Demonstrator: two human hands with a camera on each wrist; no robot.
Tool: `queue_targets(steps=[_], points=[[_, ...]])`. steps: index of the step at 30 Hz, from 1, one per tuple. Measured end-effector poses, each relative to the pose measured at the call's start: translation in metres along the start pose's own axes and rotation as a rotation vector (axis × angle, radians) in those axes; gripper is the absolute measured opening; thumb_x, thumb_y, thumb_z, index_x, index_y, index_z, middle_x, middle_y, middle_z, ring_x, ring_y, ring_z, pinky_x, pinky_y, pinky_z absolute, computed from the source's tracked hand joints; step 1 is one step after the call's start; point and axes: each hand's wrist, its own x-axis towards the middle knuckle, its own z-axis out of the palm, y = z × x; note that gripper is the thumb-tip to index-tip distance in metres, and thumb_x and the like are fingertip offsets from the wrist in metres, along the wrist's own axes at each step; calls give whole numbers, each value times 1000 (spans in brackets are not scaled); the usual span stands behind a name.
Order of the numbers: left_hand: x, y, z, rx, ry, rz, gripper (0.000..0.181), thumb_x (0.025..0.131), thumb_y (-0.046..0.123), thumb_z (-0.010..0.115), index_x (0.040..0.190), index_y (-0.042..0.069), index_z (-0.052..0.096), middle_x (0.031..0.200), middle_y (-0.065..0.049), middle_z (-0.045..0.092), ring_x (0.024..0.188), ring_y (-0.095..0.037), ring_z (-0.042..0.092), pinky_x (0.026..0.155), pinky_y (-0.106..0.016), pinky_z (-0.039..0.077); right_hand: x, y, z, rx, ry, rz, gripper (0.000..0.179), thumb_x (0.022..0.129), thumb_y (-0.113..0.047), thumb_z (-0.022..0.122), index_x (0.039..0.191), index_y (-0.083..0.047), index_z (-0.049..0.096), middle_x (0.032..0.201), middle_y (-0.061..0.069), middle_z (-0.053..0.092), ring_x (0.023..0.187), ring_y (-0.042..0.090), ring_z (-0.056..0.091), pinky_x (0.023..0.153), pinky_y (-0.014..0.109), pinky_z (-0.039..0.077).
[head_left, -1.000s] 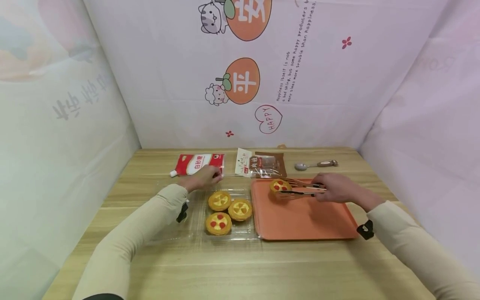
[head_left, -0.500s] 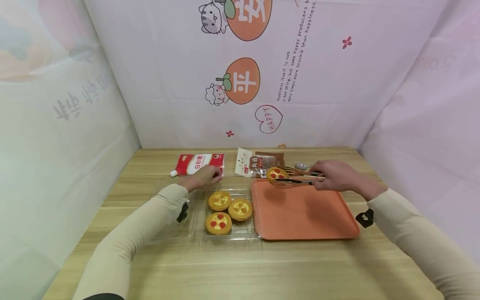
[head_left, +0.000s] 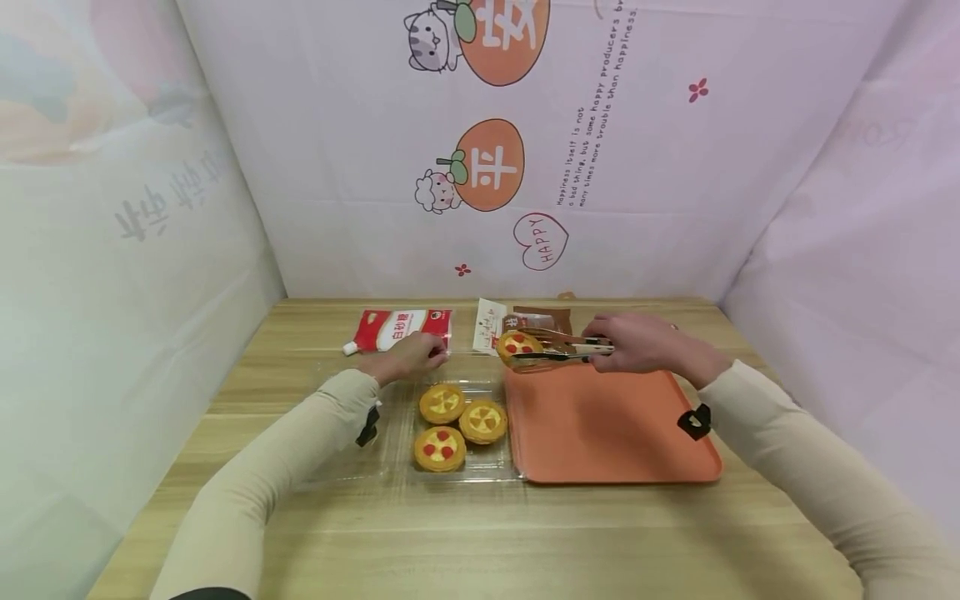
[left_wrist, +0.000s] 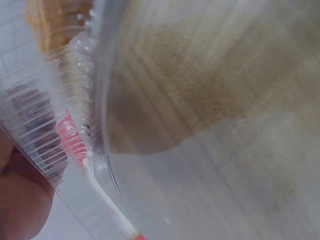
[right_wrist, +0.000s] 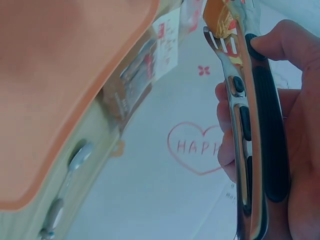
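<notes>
My right hand (head_left: 637, 343) grips metal tongs (right_wrist: 270, 130) with black grip pads, thumb along one arm. Between the tong heads is an egg tart (head_left: 517, 344) with red toppings, raised near the tray's back left corner. My left hand (head_left: 408, 357), fingers curled, holds the edge of the clear plastic lid (left_wrist: 37, 135) of a hinged box. The box's clear base (head_left: 480, 477) lies left of the tray. In it sit two tarts with yellow wedge toppings (head_left: 442, 403) (head_left: 483, 422) and one with red toppings (head_left: 439, 449).
An orange tray (head_left: 615, 450) lies on the wooden table (head_left: 480, 542), right against the box. Behind stand a red and white sugar pouch (head_left: 375, 331) and a brown packet (head_left: 551, 318) with a white label. A spoon (right_wrist: 67, 180) lies behind the tray. Fabric walls enclose the table.
My right hand has lifted the tart off the tray with the tongs and carried it left, toward the box. My left hand keeps its place on the lid.
</notes>
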Motion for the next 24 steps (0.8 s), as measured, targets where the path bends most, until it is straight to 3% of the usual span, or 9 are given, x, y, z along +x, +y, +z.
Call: queue_targets(steps=[7, 14, 24], points=[[-1, 0, -1, -15, 13, 22, 14, 101, 12, 64, 97, 1, 72, 86, -10, 71, 74, -15, 57, 74, -26, 50, 20, -16, 4, -77, 17, -128, 39, 94, -25, 69, 125, -2, 71, 116, 17, 72, 91, 28, 71, 78, 47, 58], [-1, -1, -1, -5, 17, 38, 14, 101, 12, 64, 96, 2, 72, 86, -10, 71, 74, -14, 57, 72, -25, 49, 37, -35, 5, -118, -35, -196, 39, 96, -26, 68, 127, -4, 71, 130, 21, 70, 105, 33, 73, 88, 52, 59], [0, -1, -1, -14, 29, 56, 14, 101, 10, 64, 92, 2, 71, 82, -9, 69, 71, -12, 54, 68, -23, 46, 49, -56, 5, -223, -94, -226, 27, 97, -28, 71, 115, -9, 77, 111, 12, 73, 91, 23, 69, 75, 42, 58]])
